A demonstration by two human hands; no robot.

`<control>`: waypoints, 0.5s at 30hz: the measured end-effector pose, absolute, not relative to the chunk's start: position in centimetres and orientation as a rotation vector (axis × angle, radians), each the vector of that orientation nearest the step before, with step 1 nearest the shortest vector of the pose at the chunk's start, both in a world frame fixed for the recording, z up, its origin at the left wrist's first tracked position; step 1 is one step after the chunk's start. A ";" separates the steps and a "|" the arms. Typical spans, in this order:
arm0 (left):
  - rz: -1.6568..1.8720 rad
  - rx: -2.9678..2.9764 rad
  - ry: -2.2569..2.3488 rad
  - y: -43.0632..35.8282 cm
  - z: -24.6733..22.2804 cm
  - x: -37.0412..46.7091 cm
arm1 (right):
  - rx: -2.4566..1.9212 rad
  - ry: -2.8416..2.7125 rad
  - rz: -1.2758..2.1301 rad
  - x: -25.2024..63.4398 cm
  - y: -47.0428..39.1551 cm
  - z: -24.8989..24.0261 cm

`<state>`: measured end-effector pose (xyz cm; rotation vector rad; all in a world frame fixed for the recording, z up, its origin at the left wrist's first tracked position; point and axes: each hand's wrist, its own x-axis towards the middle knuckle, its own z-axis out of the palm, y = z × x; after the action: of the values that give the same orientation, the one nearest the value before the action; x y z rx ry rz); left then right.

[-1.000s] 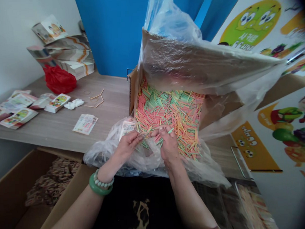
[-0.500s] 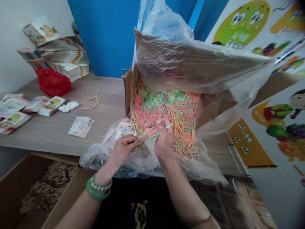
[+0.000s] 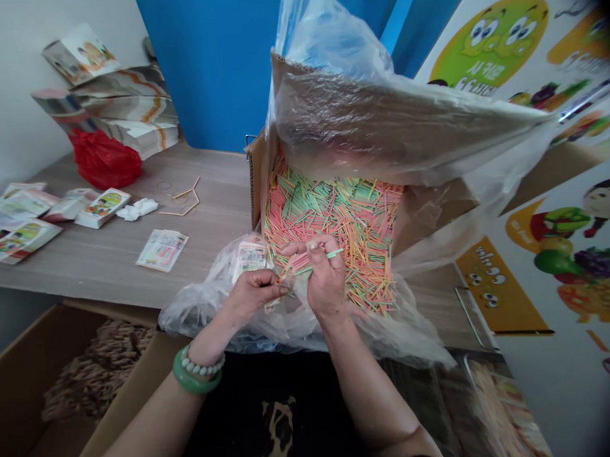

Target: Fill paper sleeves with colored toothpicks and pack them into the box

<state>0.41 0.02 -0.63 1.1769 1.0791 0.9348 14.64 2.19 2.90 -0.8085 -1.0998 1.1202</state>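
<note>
Held in my right hand (image 3: 327,281) is a small bundle of thin pink and green sticks (image 3: 302,260), lying across the curled fingers with the thumb on top. The bundle's left end points at my left hand (image 3: 252,295). That hand is closed in a pinch on what looks like a small clear packet (image 3: 287,281), mostly hidden by the fingers. Both hands are over the near edge of a lined cardboard box (image 3: 256,183) full of loose pink, green and orange sticks (image 3: 335,221). Just beyond my left hand, a printed packet (image 3: 250,256) lies on the plastic liner (image 3: 202,295).
A filled printed packet (image 3: 162,250), bent sticks (image 3: 187,204), a crumpled tissue (image 3: 137,209) and small printed boxes (image 3: 103,207) lie on the table (image 3: 111,262). Behind are a red bag (image 3: 107,162) and stacked cartons (image 3: 131,108). Below left, an open carton (image 3: 34,358) holds brownish pieces.
My right hand has shifted slightly left with the bundle, bringing it closer to my left hand. My left hand has barely moved and keeps its pinch.
</note>
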 end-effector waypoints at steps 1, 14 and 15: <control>0.917 1.185 1.061 0.0 -0.6 0.4 | -0.809 -1.112 1.141 14.6 2.1 3.0; 1.024 1.509 1.325 0.4 -1.9 -0.6 | -0.953 -1.227 1.297 15.0 1.8 0.8; 1.003 1.502 1.337 0.4 -1.9 -0.7 | -0.960 -1.189 1.299 15.0 1.8 0.8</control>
<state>-0.66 0.41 -1.91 1.5021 1.3370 1.0033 14.97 1.82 0.76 -0.9604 -1.1889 1.2995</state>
